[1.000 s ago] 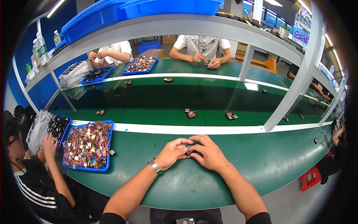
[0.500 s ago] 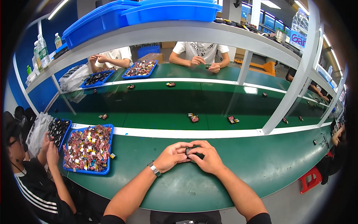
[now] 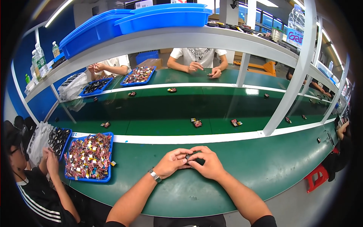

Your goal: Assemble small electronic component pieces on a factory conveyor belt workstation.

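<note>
Both my hands meet over the green bench [image 3: 166, 200] and pinch one small black part [image 3: 188, 156] between them; its exact kind is mostly hidden by the fingers. My left hand [image 3: 172, 162], with a metal watch at the wrist, grips it from the left, thumb and fingertips together. From the right, my right hand [image 3: 207, 162] curls over it with thumb and forefinger closed on it. To the left of my hands stands a blue tray [image 3: 110, 159] heaped with small reddish circuit pieces [image 3: 87, 155] bearing white and yellow bits.
Beyond a white rail [image 3: 170, 139], a green conveyor belt [image 3: 159, 126] carries several small assemblies [image 3: 196, 122]. A white shelf post [image 3: 289, 79] rises at right. A co-worker [image 3: 38, 189] sits at left beside a tray of black parts [image 3: 58, 142]; others work across. Blue bins [image 3: 162, 17] sit overhead.
The view has shifted slightly, so the bench and tray appear a little lower. My hands stay together on the black part, with only small finger movement.
</note>
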Demonstrator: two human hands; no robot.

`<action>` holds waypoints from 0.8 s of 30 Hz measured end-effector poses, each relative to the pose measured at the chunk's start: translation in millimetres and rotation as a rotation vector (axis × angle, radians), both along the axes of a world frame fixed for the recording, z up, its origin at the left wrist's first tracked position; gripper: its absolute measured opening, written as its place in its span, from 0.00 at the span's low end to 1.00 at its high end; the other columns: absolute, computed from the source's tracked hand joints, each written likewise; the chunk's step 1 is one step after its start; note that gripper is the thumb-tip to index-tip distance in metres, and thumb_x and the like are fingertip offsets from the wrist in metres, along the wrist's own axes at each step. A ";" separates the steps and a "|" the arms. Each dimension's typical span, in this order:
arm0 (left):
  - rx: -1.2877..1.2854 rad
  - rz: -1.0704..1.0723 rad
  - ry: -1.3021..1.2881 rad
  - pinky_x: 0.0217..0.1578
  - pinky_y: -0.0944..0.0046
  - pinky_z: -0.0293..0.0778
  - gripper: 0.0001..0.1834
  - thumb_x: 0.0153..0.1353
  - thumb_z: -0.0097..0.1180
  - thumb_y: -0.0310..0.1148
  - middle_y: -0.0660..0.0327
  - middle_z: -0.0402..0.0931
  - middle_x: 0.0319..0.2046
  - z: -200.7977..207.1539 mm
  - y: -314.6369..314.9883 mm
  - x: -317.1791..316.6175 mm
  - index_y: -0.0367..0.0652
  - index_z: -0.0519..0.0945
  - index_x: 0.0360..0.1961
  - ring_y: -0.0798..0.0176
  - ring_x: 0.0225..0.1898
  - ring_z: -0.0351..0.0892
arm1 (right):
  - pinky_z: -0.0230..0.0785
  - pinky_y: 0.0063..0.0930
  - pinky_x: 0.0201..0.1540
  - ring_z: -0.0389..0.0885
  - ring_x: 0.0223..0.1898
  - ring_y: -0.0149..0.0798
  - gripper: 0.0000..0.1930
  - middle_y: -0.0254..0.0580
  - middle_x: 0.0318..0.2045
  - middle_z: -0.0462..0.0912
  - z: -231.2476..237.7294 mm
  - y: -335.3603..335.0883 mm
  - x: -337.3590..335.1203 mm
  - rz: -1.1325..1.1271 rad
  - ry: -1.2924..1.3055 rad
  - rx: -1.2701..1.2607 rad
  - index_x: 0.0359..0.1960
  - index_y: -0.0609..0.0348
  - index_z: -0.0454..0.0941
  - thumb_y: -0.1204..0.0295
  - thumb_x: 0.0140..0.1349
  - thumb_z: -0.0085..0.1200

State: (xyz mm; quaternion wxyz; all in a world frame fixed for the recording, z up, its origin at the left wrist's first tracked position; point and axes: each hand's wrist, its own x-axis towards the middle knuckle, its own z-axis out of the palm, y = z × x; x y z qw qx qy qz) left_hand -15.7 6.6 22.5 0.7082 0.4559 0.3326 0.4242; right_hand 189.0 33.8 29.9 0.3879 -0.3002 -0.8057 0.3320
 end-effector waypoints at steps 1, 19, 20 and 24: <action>-0.023 0.011 -0.028 0.58 0.55 0.74 0.18 0.68 0.49 0.24 0.54 0.74 0.51 -0.8 0.9 0.1 0.38 0.69 0.59 0.61 0.54 0.76 | 0.71 0.36 0.53 0.76 0.52 0.45 0.06 0.38 0.49 0.79 0.5 -1.8 -1.0 -0.036 -0.018 0.051 0.35 0.55 0.84 0.73 0.54 0.62; -0.038 0.035 -0.133 0.55 0.57 0.76 0.16 0.68 0.51 0.28 0.56 0.75 0.51 -6.5 0.6 -2.3 0.39 0.72 0.56 0.62 0.54 0.76 | 0.72 0.35 0.52 0.76 0.52 0.43 0.10 0.38 0.48 0.80 -10.7 -4.2 -7.0 -0.066 0.108 -0.020 0.39 0.52 0.85 0.74 0.54 0.62; -0.034 0.036 -0.131 0.55 0.57 0.76 0.16 0.68 0.52 0.28 0.56 0.74 0.52 -7.1 0.6 -2.9 0.39 0.72 0.56 0.62 0.54 0.76 | 0.72 0.35 0.53 0.76 0.52 0.44 0.10 0.38 0.49 0.80 -10.3 -4.3 -7.4 -0.066 0.100 -0.037 0.39 0.52 0.85 0.75 0.54 0.62; -0.009 0.066 -0.119 0.56 0.56 0.76 0.15 0.68 0.52 0.29 0.54 0.73 0.55 -6.9 -1.4 2.2 0.40 0.72 0.55 0.61 0.55 0.75 | 0.70 0.36 0.56 0.76 0.54 0.43 0.11 0.40 0.50 0.80 -7.5 -7.1 -8.5 -0.079 0.090 -0.046 0.39 0.53 0.85 0.77 0.53 0.63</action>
